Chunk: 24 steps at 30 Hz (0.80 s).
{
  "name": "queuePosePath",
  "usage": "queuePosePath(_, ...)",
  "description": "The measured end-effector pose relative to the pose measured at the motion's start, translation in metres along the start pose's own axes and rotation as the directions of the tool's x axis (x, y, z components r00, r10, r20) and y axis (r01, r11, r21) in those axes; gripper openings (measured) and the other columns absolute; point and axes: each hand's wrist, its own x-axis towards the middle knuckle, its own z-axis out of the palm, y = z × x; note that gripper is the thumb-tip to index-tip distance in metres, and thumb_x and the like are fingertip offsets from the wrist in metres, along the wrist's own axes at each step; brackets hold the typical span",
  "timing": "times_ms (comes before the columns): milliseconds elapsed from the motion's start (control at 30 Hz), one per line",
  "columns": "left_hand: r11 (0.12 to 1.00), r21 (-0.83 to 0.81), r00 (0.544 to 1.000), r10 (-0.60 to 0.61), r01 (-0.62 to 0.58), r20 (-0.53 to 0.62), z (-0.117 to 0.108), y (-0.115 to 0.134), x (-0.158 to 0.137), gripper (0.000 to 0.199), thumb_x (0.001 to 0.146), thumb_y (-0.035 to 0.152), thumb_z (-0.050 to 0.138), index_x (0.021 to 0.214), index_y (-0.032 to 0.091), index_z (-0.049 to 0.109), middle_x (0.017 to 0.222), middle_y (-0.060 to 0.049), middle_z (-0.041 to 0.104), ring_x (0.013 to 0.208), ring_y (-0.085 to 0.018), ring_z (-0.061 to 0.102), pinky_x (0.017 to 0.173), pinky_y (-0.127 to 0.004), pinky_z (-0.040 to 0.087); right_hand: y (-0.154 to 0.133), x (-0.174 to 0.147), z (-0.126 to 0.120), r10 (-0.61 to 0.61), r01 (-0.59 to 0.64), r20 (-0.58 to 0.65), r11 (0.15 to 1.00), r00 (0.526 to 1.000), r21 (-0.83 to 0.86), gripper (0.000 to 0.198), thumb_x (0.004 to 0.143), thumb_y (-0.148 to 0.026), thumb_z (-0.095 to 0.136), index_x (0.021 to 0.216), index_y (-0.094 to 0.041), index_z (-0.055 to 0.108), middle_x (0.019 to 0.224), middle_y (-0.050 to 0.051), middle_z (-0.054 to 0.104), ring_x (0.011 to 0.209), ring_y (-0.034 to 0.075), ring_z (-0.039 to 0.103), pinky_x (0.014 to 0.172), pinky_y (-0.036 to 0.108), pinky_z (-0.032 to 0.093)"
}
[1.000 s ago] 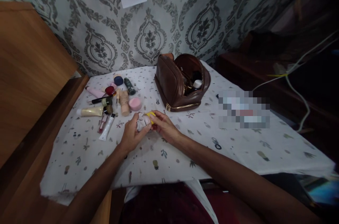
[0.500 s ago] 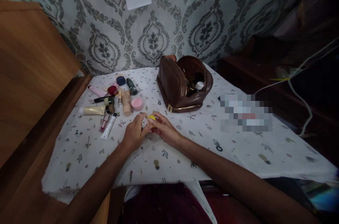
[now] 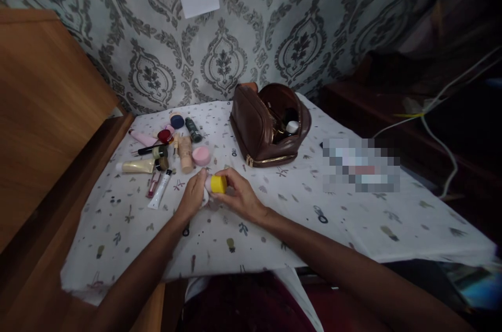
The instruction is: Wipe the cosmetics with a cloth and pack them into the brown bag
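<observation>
Over the front middle of the table, my right hand (image 3: pixel 243 197) is closed on a small jar with a yellow lid (image 3: pixel 218 184), its lid facing right. My left hand (image 3: pixel 193 197) is closed on a crumpled white wipe (image 3: pixel 205 197), which lies against the pale end of the jar. My left fingers cover part of both. Just beyond my hands sit a pink round container (image 3: pixel 201 155) and a beige foundation bottle (image 3: pixel 185 157). A white tube (image 3: pixel 160 191) lies left of my left hand.
An open brown cosmetic bag (image 3: pixel 254 130) stands behind my hands, with items inside. Several cosmetics lie at the left, including a gold tube (image 3: pixel 137 166) and a dark green bottle (image 3: pixel 193 129). A wooden panel (image 3: pixel 50 86) borders the left; a white cable (image 3: pixel 443 149) hangs at the right.
My fingers have shifted on the jar, so more of its yellow lid shows now. My left hand has moved slightly left, and the white wipe has shifted below it.
</observation>
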Motion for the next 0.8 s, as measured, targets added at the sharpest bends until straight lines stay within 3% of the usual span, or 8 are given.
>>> queuePosePath(167,0.971,-0.182,0.988,-0.147,0.154,0.053,-0.001,-0.003,0.001,0.051,0.081,0.07,0.051,0.066,0.021,0.046,0.055,0.006,0.042,0.044,-0.011,0.04,0.039,-0.022,0.03,0.001,-0.003,-0.001,-0.168,0.171,0.043,0.982,0.985,-0.083,0.034,0.085,-0.042,0.071,0.109,-0.022,0.056,0.101,0.006,0.061,0.089,0.019,0.057,0.079,0.033,0.048)
queuePosePath(300,0.948,-0.223,0.974,-0.218,0.227,0.061,0.0,-0.007,0.002,0.049,0.08,0.067,0.052,0.065,0.021,0.047,0.051,0.008,0.038,0.039,-0.009,0.035,0.035,-0.021,0.024,0.004,-0.003,0.0,-0.18,0.183,0.071,0.982,0.981,-0.035,0.036,0.083,-0.042,0.073,0.109,-0.022,0.056,0.102,0.005,0.061,0.088,0.018,0.058,0.078,0.032,0.05)
queuePosePath(367,0.968,-0.191,0.987,-0.161,0.161,0.018,-0.001,-0.007,0.003,0.046,0.083,0.062,0.05,0.065,0.02,0.049,0.053,0.006,0.042,0.044,-0.01,0.04,0.04,-0.022,0.031,0.004,-0.003,0.0,-0.145,0.147,0.072,0.989,0.987,-0.031,0.036,0.081,-0.041,0.074,0.107,-0.022,0.058,0.1,0.005,0.062,0.087,0.018,0.059,0.078,0.032,0.05)
queuePosePath(467,0.995,-0.104,0.999,0.003,-0.007,-0.041,-0.003,-0.004,0.002,0.038,0.088,0.052,0.048,0.071,0.019,0.056,0.066,0.002,0.055,0.064,-0.014,0.054,0.061,-0.025,0.045,0.001,-0.003,0.0,-0.054,0.057,0.049,0.997,0.997,-0.043,0.037,0.077,-0.039,0.076,0.106,-0.022,0.059,0.096,0.003,0.063,0.085,0.018,0.06,0.076,0.031,0.05)
queuePosePath(567,0.988,0.058,0.99,0.141,-0.142,0.011,-0.006,0.0,-0.001,0.036,0.094,0.046,0.04,0.081,0.019,0.06,0.078,-0.001,0.061,0.077,-0.017,0.058,0.073,-0.028,0.047,-0.001,-0.003,0.001,0.059,-0.059,0.008,0.998,0.998,-0.02,0.038,0.073,-0.037,0.079,0.101,-0.021,0.059,0.092,0.002,0.063,0.083,0.018,0.06,0.073,0.03,0.051)
queuePosePath(700,0.877,0.327,0.936,0.337,-0.351,0.099,-0.004,0.002,-0.009,0.038,0.1,0.042,0.032,0.102,0.017,0.061,0.099,-0.008,0.063,0.096,-0.022,0.059,0.087,-0.035,0.047,-0.002,0.003,0.002,0.292,-0.278,-0.069,0.948,0.954,0.157,0.04,0.066,-0.038,0.081,0.091,-0.021,0.055,0.082,-0.002,0.061,0.069,0.014,0.06,0.06,0.026,0.05)
queuePosePath(800,0.767,0.498,0.91,0.392,-0.404,0.136,0.001,-0.002,-0.013,0.043,0.099,0.044,0.037,0.128,0.017,0.052,0.114,-0.012,0.059,0.109,-0.026,0.057,0.092,-0.041,0.048,-0.003,0.008,0.001,0.438,-0.374,-0.056,0.82,0.897,0.434,0.042,0.064,-0.044,0.083,0.081,-0.021,0.053,0.073,-0.005,0.059,0.059,0.012,0.057,0.053,0.024,0.048)
